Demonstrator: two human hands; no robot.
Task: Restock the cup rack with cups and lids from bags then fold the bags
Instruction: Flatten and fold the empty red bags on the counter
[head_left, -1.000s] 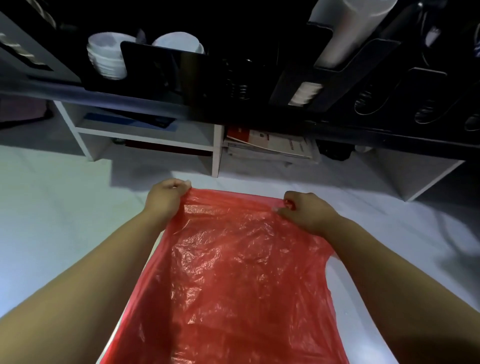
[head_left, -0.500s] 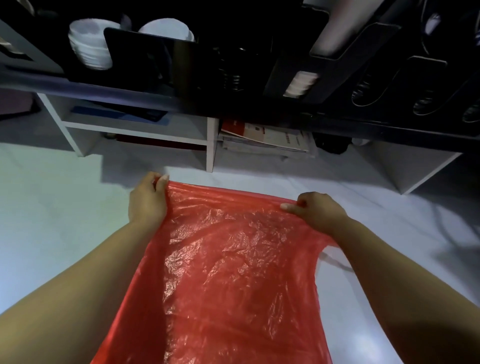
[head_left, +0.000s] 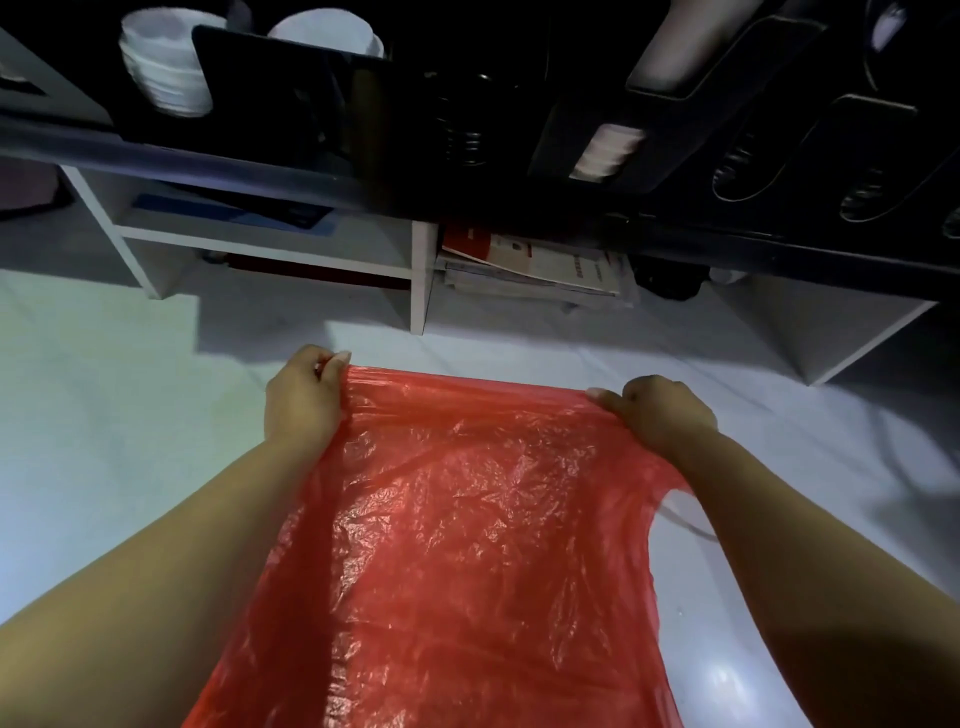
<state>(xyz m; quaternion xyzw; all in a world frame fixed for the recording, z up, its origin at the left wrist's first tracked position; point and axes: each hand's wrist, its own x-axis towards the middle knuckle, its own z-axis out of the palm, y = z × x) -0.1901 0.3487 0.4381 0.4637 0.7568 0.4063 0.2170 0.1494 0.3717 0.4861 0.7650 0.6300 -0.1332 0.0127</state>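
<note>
Hidden: I lose the lower part of the red bag (head_left: 457, 545) past the bottom edge of the picture; the black cup rack (head_left: 597, 104) is dark and cut off at the top.
Hard to read: the papers (head_left: 540, 265) under the rack, print too small.
Count: I see one bag, two hands, two stacks of white cups (head_left: 161, 67) at the rack's left end.
Left hand (head_left: 304, 402): fingers pinched on the bag's far left corner.
Right hand (head_left: 662, 413): fingers pinched on the far right corner.
Bag: stretched between my hands above the white floor (head_left: 104, 441), crinkled, near the white shelf unit (head_left: 415, 275).
</note>
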